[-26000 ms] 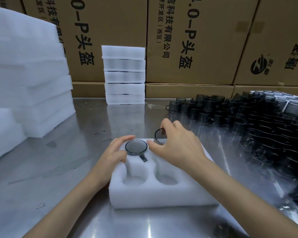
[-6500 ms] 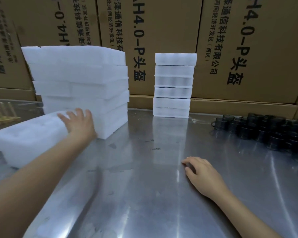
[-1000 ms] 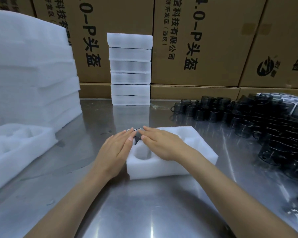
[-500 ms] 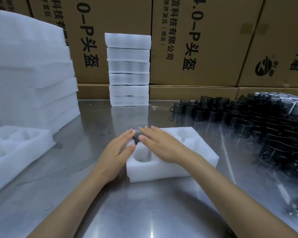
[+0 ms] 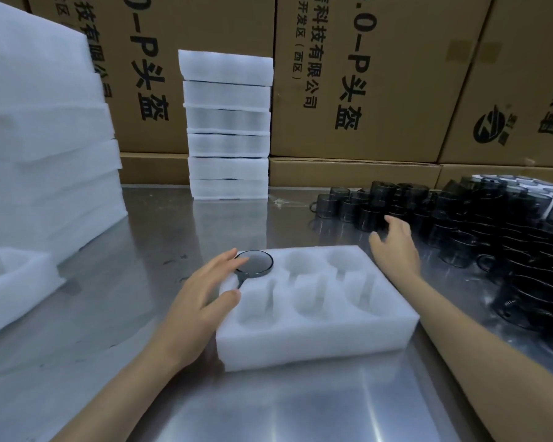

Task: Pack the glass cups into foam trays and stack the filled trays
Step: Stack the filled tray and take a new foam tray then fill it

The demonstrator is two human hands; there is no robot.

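Glass cup point(image 5: 253, 262): dark, seated in far-left pocket of foam tray point(image 5: 316, 336), handle toward viewer. Five pockets vacant. Left hand point(image 5: 201, 295): fingers relaxed, fingertip at cup rim, thumb on tray edge. Right hand point(image 5: 395, 247): loosely spread, grasping nothing, near loose cups point(image 5: 479, 224) on counter point(image 5: 160, 231). Filled tray stack point(image 5: 227, 126) at rear.

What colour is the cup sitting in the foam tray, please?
Dark smoky grey cup, head view.
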